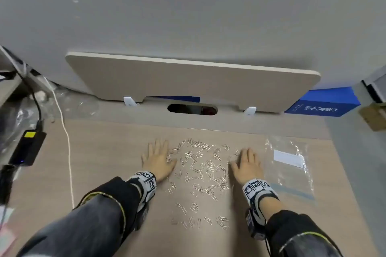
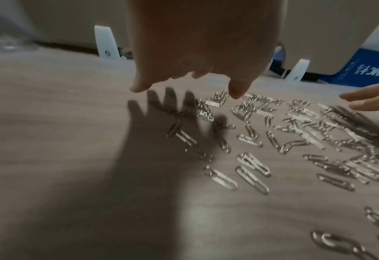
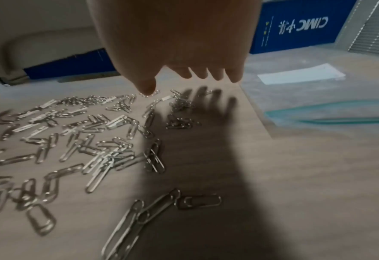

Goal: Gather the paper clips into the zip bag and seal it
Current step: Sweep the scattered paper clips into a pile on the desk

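Several silver paper clips (image 1: 200, 171) lie scattered over the wooden desk (image 1: 104, 162) between my two hands. My left hand (image 1: 157, 157) is flat and palm down at the left edge of the scatter, its fingers straight and holding nothing. My right hand (image 1: 247, 165) is flat the same way at the right edge. The wrist views show both hands (image 2: 195, 52) (image 3: 177, 44) hovering just above the clips (image 2: 295, 132) (image 3: 83, 132), casting shadows. A clear zip bag (image 1: 290, 165) with a white label and blue zip strip lies flat right of my right hand, also visible as the bag (image 3: 317, 98).
A low beige divider panel (image 1: 188, 81) stands along the back of the desk, with a cable slot (image 1: 192, 109) below it. A blue box (image 1: 321, 104) sits at the back right. A black power adapter (image 1: 28, 148) and a white cable (image 1: 66, 142) lie at the left.
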